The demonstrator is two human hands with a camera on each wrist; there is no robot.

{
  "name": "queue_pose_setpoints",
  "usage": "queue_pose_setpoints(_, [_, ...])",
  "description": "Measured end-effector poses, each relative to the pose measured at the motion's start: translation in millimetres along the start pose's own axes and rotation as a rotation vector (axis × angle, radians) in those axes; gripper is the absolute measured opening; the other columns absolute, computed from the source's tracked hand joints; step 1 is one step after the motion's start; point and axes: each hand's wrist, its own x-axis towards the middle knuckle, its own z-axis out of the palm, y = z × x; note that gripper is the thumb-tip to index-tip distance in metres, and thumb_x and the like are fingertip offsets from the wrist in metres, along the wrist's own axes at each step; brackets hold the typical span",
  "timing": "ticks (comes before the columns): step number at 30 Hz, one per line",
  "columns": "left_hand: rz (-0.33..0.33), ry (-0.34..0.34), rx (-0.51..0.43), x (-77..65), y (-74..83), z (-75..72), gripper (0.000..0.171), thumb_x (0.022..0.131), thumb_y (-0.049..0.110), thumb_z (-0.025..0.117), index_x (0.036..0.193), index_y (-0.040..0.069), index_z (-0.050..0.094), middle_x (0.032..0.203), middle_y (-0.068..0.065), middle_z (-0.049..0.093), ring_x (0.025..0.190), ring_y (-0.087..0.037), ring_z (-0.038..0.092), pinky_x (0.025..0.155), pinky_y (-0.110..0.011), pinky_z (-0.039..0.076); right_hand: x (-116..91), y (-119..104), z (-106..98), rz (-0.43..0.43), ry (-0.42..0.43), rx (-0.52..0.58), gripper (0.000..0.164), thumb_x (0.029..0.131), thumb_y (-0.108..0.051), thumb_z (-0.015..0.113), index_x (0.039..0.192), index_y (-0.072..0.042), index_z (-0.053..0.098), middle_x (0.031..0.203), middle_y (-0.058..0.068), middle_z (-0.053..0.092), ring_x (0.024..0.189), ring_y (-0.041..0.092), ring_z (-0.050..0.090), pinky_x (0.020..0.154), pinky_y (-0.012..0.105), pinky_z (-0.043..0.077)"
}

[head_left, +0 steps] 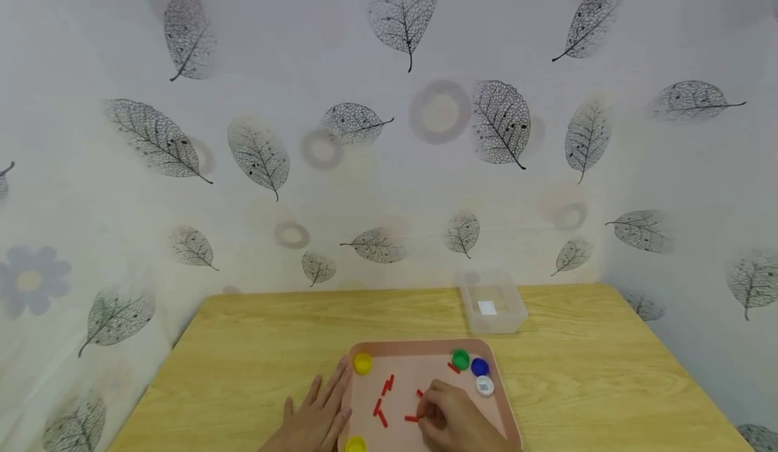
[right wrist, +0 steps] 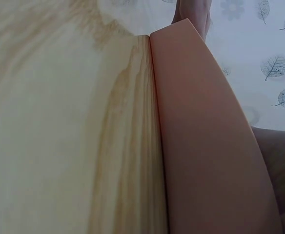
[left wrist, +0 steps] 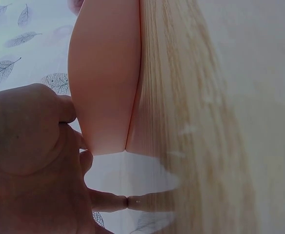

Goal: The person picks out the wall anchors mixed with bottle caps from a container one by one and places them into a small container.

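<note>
On the table lies a pink tray (head_left: pixel 413 348) holding several short red sticks (head_left: pixel 383 418). My left hand (head_left: pixel 316 415) rests along the tray's left rim, fingers spread and mostly straight; the left wrist view shows this hand (left wrist: pixel 32 161) beside the tray's outer wall (left wrist: pixel 106 73). Over the tray's right half, my right hand (head_left: pixel 452 415) has its fingers curled, with thumb and index finger at the end of one red stick (head_left: pixel 411 418). Another red stick (head_left: pixel 419 392) is partly hidden by that hand. In the right wrist view, the tray wall (right wrist: pixel 206 131) hides most of the hand.
Two yellow round caps (head_left: pixel 362 363) sit at the tray's left corners. Green (head_left: pixel 460 359), blue (head_left: pixel 479 367) and white (head_left: pixel 484 386) caps are grouped at its upper right, near a red stick. Behind the tray stands a clear plastic box (head_left: pixel 495 310), near the leaf-patterned backdrop (head_left: pixel 389 188).
</note>
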Motion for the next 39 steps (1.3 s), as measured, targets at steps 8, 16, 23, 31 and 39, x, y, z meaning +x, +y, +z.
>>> queue_pose_setpoints(8, [-0.011, -0.010, 0.023, -0.6, -0.6, 0.4, 0.069, 0.096, 0.063, 0.016, 0.154, 0.025, 0.012, 0.157, -0.004, 0.019, 0.139, -0.040, 0.019, 0.089, -0.081, 0.006, 0, 2, 0, -0.103, 0.023, -0.050, 0.007, 0.087, -0.013, 0.067, 0.090, -0.018, 0.063, 0.081, -0.009, 0.055, 0.069, 0.003, 0.055, 0.061, 0.019, 0.050])
queue_pose_setpoints(16, [0.002, 0.011, 0.008, -2.2, -0.3, 1.3, 0.067, 0.098, 0.060, 0.016, 0.153, 0.022, 0.014, 0.157, -0.005, 0.020, 0.139, -0.039, 0.021, 0.090, -0.081, 0.008, -1, -1, 0, -0.113, 0.039, -0.086, 0.005, 0.087, -0.016, 0.067, 0.089, -0.018, 0.063, 0.080, -0.010, 0.055, 0.070, 0.002, 0.054, 0.062, 0.019, 0.049])
queue_pose_setpoints(23, [0.005, 0.018, 0.008, -2.3, -1.3, 1.8, 0.068, 0.098, 0.060, 0.017, 0.153, 0.021, 0.016, 0.156, -0.006, 0.021, 0.138, -0.040, 0.021, 0.089, -0.081, 0.009, -3, -7, -3, -0.011, 0.043, -0.073, 0.007, 0.088, -0.026, 0.067, 0.093, -0.023, 0.062, 0.084, -0.009, 0.056, 0.074, 0.007, 0.054, 0.066, 0.021, 0.048])
queue_pose_setpoints(31, [0.028, 0.018, -0.001, 1.4, 1.1, 2.0, 0.065, 0.099, 0.059, 0.018, 0.154, 0.026, 0.007, 0.159, 0.001, 0.010, 0.139, -0.041, 0.019, 0.087, -0.083, 0.007, -8, -9, -12, -0.063, 0.104, -0.110, 0.008, 0.089, -0.023, 0.067, 0.094, -0.023, 0.062, 0.087, -0.009, 0.059, 0.078, 0.006, 0.054, 0.069, 0.021, 0.049])
queue_pose_setpoints(39, [0.035, 0.021, 0.030, 0.6, 2.5, 1.2, 0.064, 0.099, 0.058, 0.019, 0.154, 0.026, 0.007, 0.159, 0.003, 0.008, 0.138, -0.043, 0.020, 0.086, -0.083, 0.009, -10, -14, -24, -0.171, 0.209, -0.159, 0.012, 0.087, -0.008, 0.063, 0.090, -0.020, 0.064, 0.085, -0.012, 0.060, 0.080, 0.005, 0.054, 0.069, 0.021, 0.050])
